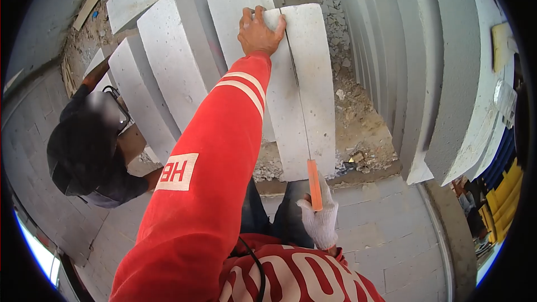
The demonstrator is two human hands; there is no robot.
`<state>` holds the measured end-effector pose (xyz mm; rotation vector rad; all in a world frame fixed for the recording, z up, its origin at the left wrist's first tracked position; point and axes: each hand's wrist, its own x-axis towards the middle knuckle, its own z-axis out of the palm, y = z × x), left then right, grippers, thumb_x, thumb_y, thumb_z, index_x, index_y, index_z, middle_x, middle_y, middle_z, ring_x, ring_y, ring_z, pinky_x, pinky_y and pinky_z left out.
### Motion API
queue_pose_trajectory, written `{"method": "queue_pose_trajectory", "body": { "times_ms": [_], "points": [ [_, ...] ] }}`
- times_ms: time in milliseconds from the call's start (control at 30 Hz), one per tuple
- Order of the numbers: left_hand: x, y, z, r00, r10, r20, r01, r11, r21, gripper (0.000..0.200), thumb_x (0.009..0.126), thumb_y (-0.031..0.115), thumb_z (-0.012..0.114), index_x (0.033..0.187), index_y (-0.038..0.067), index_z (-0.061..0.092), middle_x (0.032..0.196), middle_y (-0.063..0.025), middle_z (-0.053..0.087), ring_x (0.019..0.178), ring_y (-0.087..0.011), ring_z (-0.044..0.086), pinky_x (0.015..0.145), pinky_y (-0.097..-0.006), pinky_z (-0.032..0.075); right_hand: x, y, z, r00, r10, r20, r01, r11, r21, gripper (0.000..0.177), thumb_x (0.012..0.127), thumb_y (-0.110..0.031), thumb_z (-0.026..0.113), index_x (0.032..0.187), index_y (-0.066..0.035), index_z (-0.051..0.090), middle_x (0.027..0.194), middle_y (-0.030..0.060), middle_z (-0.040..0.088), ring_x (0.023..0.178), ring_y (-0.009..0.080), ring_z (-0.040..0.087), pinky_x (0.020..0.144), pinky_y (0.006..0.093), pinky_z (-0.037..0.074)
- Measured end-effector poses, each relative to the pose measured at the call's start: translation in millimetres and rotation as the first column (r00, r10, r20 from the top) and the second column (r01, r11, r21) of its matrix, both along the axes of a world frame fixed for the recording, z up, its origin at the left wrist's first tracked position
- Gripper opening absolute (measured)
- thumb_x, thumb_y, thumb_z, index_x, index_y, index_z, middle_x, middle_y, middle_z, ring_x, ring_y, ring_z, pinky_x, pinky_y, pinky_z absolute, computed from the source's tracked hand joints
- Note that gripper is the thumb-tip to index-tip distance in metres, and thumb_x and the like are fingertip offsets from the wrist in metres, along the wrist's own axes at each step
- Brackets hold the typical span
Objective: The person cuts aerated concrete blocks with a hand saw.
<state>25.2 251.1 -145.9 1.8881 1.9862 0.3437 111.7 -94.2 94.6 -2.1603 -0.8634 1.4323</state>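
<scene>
My right hand (321, 223), in a white knitted glove, is closed around the orange handle (315, 187) of a handsaw. Its thin blade (302, 109), seen edge-on, runs away from me along a dark lengthwise line in a white, pitted concrete block (313, 78). My bare left hand (258, 32) rests at the far end of the white piece left of that line (232, 0), fingers spread and thumb beside the line. How deep the blade sits is hidden. My red sleeve covers part of the left piece.
More white blocks (173, 45) lean in a row to the left. Large curved slabs (414, 50) stand stacked on the right. Crumbled rubble (358, 117) covers the ground between. At left, a person in dark clothing (89, 145) crouches close to the blocks.
</scene>
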Motion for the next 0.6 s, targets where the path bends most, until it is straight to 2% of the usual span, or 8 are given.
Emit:
{"method": "queue_pose_trajectory", "body": {
  "times_ms": [67,200,267,333,400,433,467,600],
  "points": [
    [-0.7,-2.9,-4.0,1.000,0.000,0.000,0.000,1.000,0.013,0.066,0.087,0.058,0.068,0.127,0.005,0.066,0.125,-0.0149,0.058,0.115,-0.0381,0.064,0.093,-0.0507,0.055,5.6,-6.6,13.7,0.999,-0.001,-0.048,-0.002,0.998,-0.070,0.065,0.088,-0.015,0.078,0.145,0.000,0.051,0.107,0.0172,0.068,0.077,0.0249,0.073,0.066,0.0336,0.058],
    [-0.4,-1.4,-3.5,1.000,-0.013,-0.015,0.013,0.999,0.046,0.067,0.087,0.057,0.068,0.128,0.004,0.066,0.123,-0.0160,0.058,0.114,-0.0385,0.064,0.093,-0.0502,0.055,11.9,58.5,-63.9,0.996,0.080,-0.033,-0.075,0.989,0.126,0.026,0.094,-0.021,0.075,0.103,0.004,0.071,0.072,0.0154,0.064,0.056,0.0257,0.059,0.053,0.0369,0.046],
    [-0.1,-8.4,-1.8,1.000,-0.024,-0.012,0.024,0.999,0.021,0.067,0.087,0.057,0.068,0.127,0.004,0.066,0.123,-0.0163,0.058,0.113,-0.0387,0.064,0.092,-0.0503,0.055,3.4,110.5,-83.4,1.000,-0.003,0.008,0.002,0.989,0.146,0.030,0.096,-0.022,0.071,0.083,0.005,0.069,0.058,0.0141,0.056,0.050,0.0246,0.054,0.050,0.0395,0.040],
    [-5.4,7.0,-5.1,1.000,-0.018,-0.019,0.018,1.000,0.006,0.066,0.087,0.057,0.068,0.126,0.004,0.066,0.122,-0.0166,0.058,0.112,-0.0388,0.064,0.092,-0.0504,0.055,3.6,111.4,-93.3,1.000,0.009,-0.015,-0.007,0.992,0.126,0.025,0.095,-0.020,0.072,0.090,0.005,0.070,0.061,0.0138,0.059,0.052,0.0238,0.056,0.052,0.0382,0.043],
    [-1.9,0.2,-3.1,1.000,-0.014,-0.013,0.014,0.999,0.033,0.065,0.087,0.057,0.069,0.125,0.005,0.067,0.122,-0.0165,0.058,0.111,-0.0389,0.065,0.091,-0.0506,0.056,0.1,61.7,-53.9,1.000,-0.027,-0.015,0.028,0.998,0.063,0.027,0.091,-0.016,0.074,0.108,0.004,0.069,0.069,0.0128,0.064,0.057,0.0214,0.060,0.057,0.0353,0.050],
    [-2.9,1.2,-10.6,0.999,-0.022,-0.028,0.024,0.998,0.060,0.064,0.087,0.057,0.069,0.125,0.005,0.067,0.122,-0.0163,0.058,0.111,-0.0384,0.065,0.090,-0.0505,0.056,-5.6,41.9,-44.5,0.997,-0.070,0.011,0.067,0.984,0.163,0.036,0.088,-0.014,0.076,0.119,0.003,0.068,0.074,0.0122,0.067,0.060,0.0197,0.062,0.061,0.0337,0.053],
    [0.5,13.7,-11.8,1.000,-0.019,-0.022,0.020,0.998,0.067,0.064,0.087,0.057,0.069,0.125,0.005,0.067,0.122,-0.0163,0.058,0.111,-0.0384,0.065,0.090,-0.0505,0.056,-7.5,10.8,-28.8,0.999,-0.036,0.041,0.031,0.993,0.111,0.055,0.083,-0.010,0.079,0.133,0.002,0.062,0.086,0.0111,0.070,0.067,0.0192,0.066,0.067,0.0311,0.056],
    [-0.1,4.3,-13.2,1.000,-0.011,-0.007,0.011,0.998,0.066,0.065,0.087,0.058,0.068,0.125,0.006,0.067,0.122,-0.0149,0.058,0.113,-0.0375,0.064,0.089,-0.0502,0.056,11.4,-20.0,-17.3,0.998,-0.048,-0.039,0.045,0.996,-0.079,0.047,0.082,-0.008,0.079,0.127,-0.001,0.066,0.088,0.0114,0.069,0.066,0.0241,0.064,0.063,0.0330,0.054]
  ]
}}
